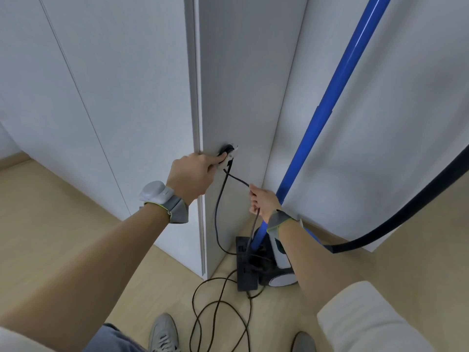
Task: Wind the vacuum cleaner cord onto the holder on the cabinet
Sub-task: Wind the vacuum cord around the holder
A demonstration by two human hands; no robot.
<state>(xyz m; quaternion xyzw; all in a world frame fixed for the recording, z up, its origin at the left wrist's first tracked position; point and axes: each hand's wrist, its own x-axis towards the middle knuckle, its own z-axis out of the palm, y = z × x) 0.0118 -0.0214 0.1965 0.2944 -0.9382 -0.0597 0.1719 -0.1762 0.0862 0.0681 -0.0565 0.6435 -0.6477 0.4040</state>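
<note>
Because the thin black rubber-sheathed cord [217,212] is light and limp, it should bend freely but spring off unless kept taut. It runs from the small holder [229,152] on the grey cabinet side panel [243,97] down to loose loops on the pale wooden floor [63,224]. The left hand [193,174] curls at the holder, apparently pinning the cord there, though its fingertips are hard to make out. The right hand [262,201] pinches the cord just below, a sensible spot for feeding each turn.
</note>
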